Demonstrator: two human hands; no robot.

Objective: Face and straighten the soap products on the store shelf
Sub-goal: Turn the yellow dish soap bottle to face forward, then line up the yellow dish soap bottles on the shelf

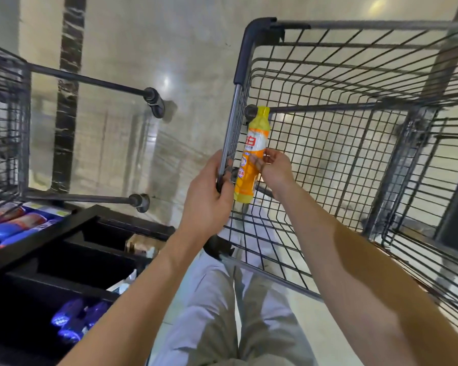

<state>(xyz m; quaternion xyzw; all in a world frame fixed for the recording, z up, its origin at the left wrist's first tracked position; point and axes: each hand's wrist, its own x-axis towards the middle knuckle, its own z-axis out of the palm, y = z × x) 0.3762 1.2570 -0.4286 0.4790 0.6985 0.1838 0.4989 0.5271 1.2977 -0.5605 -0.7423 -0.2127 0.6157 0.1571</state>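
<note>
Two hands meet at the near left corner of a wire shopping cart. The left hand grips the cart's left rim bar, fingers curled round the metal with the thumb on the outer side. The right hand reaches over the basket and holds a yellow-and-orange soap bottle by its middle, with the thumb over its label and the fingers wrapped behind it. The bottle lies just inside the cart's left wall, yellow cap pointing away from the person and base towards them; whether it touches the wires cannot be told. It is the only product seen in the cart's basket.

Left of the cart, low down, stands a black store shelf. Its upper tier holds blue and red packs lying side by side, and a lower tier holds blurred blue packs. Farther left of the cart is a second wire cart, its contents not visible. Below the cart's near edge are the person's light trousers, and a glossy pale floor lies between the two carts.
</note>
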